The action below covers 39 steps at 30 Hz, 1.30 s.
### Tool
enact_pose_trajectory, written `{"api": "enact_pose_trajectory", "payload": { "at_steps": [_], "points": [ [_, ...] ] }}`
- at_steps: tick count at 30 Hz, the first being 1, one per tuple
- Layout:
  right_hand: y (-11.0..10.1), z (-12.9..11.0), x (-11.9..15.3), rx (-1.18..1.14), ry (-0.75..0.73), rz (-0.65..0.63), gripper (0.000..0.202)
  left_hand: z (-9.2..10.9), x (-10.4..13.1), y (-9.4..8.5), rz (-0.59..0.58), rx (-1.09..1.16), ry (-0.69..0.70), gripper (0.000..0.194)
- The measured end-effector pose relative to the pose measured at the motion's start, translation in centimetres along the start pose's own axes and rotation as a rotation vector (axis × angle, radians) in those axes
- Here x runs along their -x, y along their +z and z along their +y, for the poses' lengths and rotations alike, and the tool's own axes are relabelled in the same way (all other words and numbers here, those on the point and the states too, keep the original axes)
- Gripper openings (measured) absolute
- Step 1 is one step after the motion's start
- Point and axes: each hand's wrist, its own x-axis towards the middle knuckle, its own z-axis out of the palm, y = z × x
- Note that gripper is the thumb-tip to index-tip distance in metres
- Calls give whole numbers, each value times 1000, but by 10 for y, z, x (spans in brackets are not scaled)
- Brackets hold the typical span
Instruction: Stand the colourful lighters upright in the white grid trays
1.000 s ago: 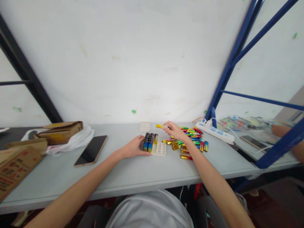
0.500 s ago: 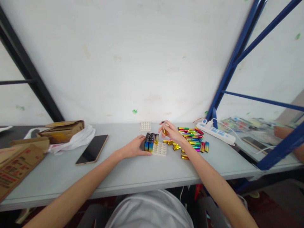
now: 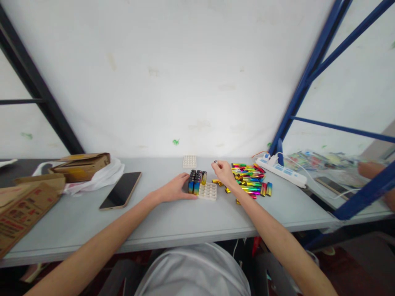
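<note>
Filling a white tray [image 3: 208, 192] w/ shiny tubes [image 3: 193, 183], by the look of it

Step in hand, prob.: readying one more tube for the tray, centre of frame. R hand [image 3: 224, 172], just right of centre, is pinched narrow on a dark-tipped tube [image 3: 215, 162]; only the tip shows, so can't tell its exact tilt. It's above & right of the tray, apart from it. L hand [image 3: 176, 188] spreads wide round the left side of the upright block, thumb at the near side; prob. steadying it, tho can't tell how firmly.

Black-topped tubes stand packed at the tray's left, w/ a gold tube [image 3: 204, 178] upright beside them at the far side; near-right cells are bare. Loose pile [image 3: 248, 179] lies on the surface [image 3: 173, 224], right of centre. 2nd tray [image 3: 189, 161] sits by the wall, above the block in frame.

Next move calls for: R hand going left & down, tube upright, lined up w/ a free cell, prob. near the gold one, w/o knocking neighbours.
</note>
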Motion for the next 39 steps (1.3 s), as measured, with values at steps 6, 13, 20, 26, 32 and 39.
{"api": "enact_pose_trajectory", "payload": {
  "at_steps": [6, 13, 20, 26, 32, 39],
  "points": [
    [-1, -4, 1, 29, -20, 5, 47, 1, 0, -1, 3, -5, 3, 71],
    [1, -6, 5, 49, -52, -37, 51, 1, 0, 0, -10, -11, 11, 70],
    [-5, -7, 3, 75, -68, -41, 45, 1, 0, 0, -22, -26, 7, 69],
    [-16, -22, 9, 82, -209, -179, 36, 2, 1, -1, -31, -23, 10, 72],
    [-19, -24, 8, 147, -424, -219, 42, 5, 2, -2, -28, -9, 19, 70],
    [-16, -16, 8, 109, -315, -420, 27, 4, 1, -2, -22, 3, 20, 70]
  ]
}}
